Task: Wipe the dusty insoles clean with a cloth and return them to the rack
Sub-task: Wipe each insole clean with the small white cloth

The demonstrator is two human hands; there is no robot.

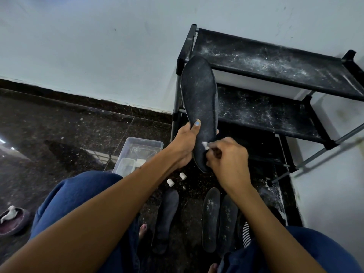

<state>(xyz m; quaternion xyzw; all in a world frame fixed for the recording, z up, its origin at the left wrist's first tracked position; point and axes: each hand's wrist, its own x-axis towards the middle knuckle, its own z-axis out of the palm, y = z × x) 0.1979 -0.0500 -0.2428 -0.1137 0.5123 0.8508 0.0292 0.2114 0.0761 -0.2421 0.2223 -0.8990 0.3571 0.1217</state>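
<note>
Wiping should probably run heel to toe, away from the dusty rack (275, 62). Left hand (185, 142) grips the raised insole (199, 95) near its heel; right hand (226, 156) pinches a cloth (205, 145) against it.

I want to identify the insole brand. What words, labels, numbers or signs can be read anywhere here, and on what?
None can be read.
Held insole: dusty grey surface, no print visible.
Floor insoles: dust specks only, no lettering.
Clear plastic container: no readable label.
Rack: white dust, no markings.
</note>
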